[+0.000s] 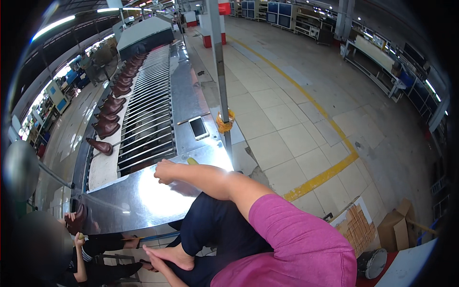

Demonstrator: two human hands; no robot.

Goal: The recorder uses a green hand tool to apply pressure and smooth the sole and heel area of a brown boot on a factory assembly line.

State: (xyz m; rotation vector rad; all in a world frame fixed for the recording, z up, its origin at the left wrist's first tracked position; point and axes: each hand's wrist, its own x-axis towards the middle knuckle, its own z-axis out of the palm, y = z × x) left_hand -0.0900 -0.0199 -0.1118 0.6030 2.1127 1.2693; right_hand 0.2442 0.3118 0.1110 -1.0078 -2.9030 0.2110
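My right hand point(165, 171) is closed, its fingers curled and resting over the shiny metal end plate point(119, 209) of a roller conveyor. What it holds, if anything, is hidden. A yellow-green piece point(192, 161) lies on the metal just behind my right wrist. Lower down, my left hand point(157, 262) rests against my bare foot point(181, 257), its fingers stretched out. At the plate's left end a co-worker's hands hold a brown leather shoe upper point(75, 219) and a small yellow-green piece point(80, 236).
Several brown shoe uppers point(106, 128) line a white strip beside the conveyor's rollers point(148, 105). A phone point(198, 127) lies on the metal side rail. A grey post point(220, 71) with an orange wrap rises beside it. Cardboard box point(396, 227) and bucket point(372, 263) stand at lower right.
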